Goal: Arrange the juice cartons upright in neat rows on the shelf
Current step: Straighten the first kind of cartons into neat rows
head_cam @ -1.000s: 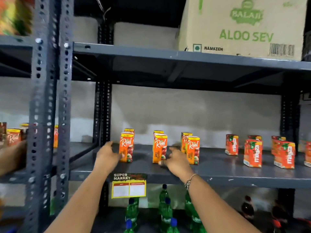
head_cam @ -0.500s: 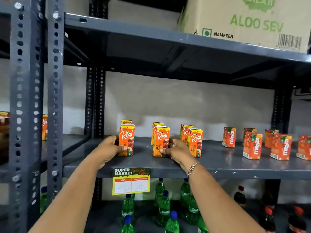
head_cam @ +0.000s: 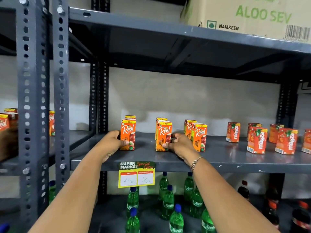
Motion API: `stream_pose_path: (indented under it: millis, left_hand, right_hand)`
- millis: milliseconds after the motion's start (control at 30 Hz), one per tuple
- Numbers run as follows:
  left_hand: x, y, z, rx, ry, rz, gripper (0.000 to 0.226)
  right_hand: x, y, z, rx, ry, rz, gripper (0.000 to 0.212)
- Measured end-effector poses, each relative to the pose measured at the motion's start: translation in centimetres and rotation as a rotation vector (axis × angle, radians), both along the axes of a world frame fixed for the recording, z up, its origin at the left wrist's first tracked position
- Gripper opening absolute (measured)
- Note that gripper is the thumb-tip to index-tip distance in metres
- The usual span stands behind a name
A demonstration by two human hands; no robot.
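"Real" on cartons (head_cam: 128, 134); "ALOO SEV" on cardboard box (head_cam: 249, 15).

Both forearms are seen bare, with no sleeves in view. A thin silver chain bracelet (head_cam: 195, 163) is worn at the right wrist.

Glossy printed cartons (head_cam: 128, 134) on a smooth painted metal shelf (head_cam: 218, 163)
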State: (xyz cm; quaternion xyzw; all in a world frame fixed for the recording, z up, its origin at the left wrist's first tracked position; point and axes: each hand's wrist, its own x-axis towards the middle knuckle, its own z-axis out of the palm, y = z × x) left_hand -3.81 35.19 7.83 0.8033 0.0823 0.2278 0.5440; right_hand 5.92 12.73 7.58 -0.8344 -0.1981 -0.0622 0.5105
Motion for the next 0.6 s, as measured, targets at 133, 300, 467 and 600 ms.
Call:
stream_pose_path:
  millis: [133,300,467,600]
  left_hand:
    - [-0.02,0.05,-0.05,0.023,0.011,-0.003,0.029]
    - [-0.06,-0.14,-0.02,0.031,0.004,-0.003,0.030]
    - [0.07,-0.02,-0.15,0.035,-0.004,-0.003,0.029]
    - [0.13,0.04,-0.19,0.044,0.007,0.003,0.031]
  right_hand:
    - [-0.38,-0.16,0.07,-0.015,-0.008,0.003,0.041]
    - [-0.91,-0.35,0.34,-0.022,-0.005,0.002,0.046]
    - [-0.75,-0.18,0.27,-0.050,-0.011,-0.014,0.047]
    - [-0.76,-0.04,0.29,-0.067,-0.007,-0.012,0.045]
